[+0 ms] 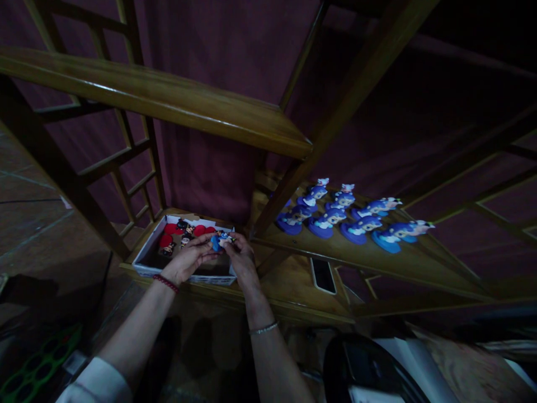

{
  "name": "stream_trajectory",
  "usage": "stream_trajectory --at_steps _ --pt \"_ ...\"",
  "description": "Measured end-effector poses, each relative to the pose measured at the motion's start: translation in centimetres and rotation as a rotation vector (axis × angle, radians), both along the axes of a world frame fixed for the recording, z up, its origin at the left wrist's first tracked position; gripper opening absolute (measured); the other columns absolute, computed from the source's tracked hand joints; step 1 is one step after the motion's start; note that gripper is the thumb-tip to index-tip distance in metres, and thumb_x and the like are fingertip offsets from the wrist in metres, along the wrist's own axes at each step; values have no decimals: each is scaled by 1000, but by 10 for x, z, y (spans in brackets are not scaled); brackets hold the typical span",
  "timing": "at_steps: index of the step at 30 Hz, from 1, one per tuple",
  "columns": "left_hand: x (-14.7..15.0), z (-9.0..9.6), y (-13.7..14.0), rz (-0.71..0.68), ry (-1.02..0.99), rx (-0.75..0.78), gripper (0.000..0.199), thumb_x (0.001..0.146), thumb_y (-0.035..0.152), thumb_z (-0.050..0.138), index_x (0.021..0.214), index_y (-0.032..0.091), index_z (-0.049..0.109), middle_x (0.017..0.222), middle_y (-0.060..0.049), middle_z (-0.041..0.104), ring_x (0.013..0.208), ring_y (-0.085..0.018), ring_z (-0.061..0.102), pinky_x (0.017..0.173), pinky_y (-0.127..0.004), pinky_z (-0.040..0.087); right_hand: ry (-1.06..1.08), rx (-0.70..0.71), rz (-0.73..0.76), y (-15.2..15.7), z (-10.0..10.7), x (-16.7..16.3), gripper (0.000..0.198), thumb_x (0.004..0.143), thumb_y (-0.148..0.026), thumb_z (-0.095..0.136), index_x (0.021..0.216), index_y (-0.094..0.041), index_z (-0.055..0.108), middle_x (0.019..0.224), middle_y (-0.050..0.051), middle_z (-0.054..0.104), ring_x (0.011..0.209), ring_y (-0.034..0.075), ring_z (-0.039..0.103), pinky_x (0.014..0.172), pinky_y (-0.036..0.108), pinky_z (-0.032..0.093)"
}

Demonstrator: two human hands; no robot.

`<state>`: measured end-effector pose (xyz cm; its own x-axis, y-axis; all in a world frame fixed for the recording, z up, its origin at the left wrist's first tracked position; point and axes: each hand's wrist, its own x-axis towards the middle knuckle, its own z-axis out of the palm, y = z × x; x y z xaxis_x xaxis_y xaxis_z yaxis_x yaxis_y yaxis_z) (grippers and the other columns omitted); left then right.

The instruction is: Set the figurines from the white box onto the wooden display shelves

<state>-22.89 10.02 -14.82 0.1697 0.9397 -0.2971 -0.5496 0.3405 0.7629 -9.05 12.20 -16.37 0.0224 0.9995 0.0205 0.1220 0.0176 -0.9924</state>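
Observation:
A small figurine with a blue base point(216, 242) is held between both hands, above the right part of a white-edged box point(142, 272). My left hand point(193, 258) grips it from the left, its fingers closed about the blue base. From the right, my right hand point(242, 254) pinches the pale and dark upper part. Inside the box lie several figurines with red bases, one red-and-black figurine point(166, 245) near the left wall. Parts of the held figurine are covered by my fingers.
Several blue figurines point(323, 221) stand in rows on the wooden shelf point(293, 242) to the right. A phone point(323, 275) lies on the lower board. A thick wooden beam point(168, 103) crosses above the box. A black seat-like object point(361, 364) is at lower right.

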Motion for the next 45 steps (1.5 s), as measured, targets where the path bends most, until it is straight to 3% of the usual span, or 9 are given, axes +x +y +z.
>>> stream_trajectory --at_steps 9,26,34,45 --pt "-1 -4 2 -5 10 21 33 72 7 58 104 14 58 91 -8 64 75 -14 62 70 -27 50 19 61 38 0 4 1 29 68 -31 59 95 -21 57 84 1 65 84 17 60 79 29 45" --pt "-1 -2 1 30 -23 27 32 69 8 61 101 13 60 93 -9 64 79 -16 62 76 -31 49 -103 138 62 -2 10 -2 24 68 -27 57 92 -24 59 88 0 64 80 15 58 73 26 46" --pt "-5 -1 1 18 32 22 30 73 8 57 104 11 58 91 -10 65 75 -16 62 72 -29 50 -165 177 97 -4 12 -2 25 71 -24 54 96 -24 57 94 0 62 87 15 57 81 28 43" --pt "-5 -3 1 32 6 59 31 70 12 63 101 13 59 94 -9 63 77 -16 61 73 -28 49 -189 200 84 -4 11 -5 23 73 -31 53 95 -26 56 90 -2 63 80 14 57 73 25 45"
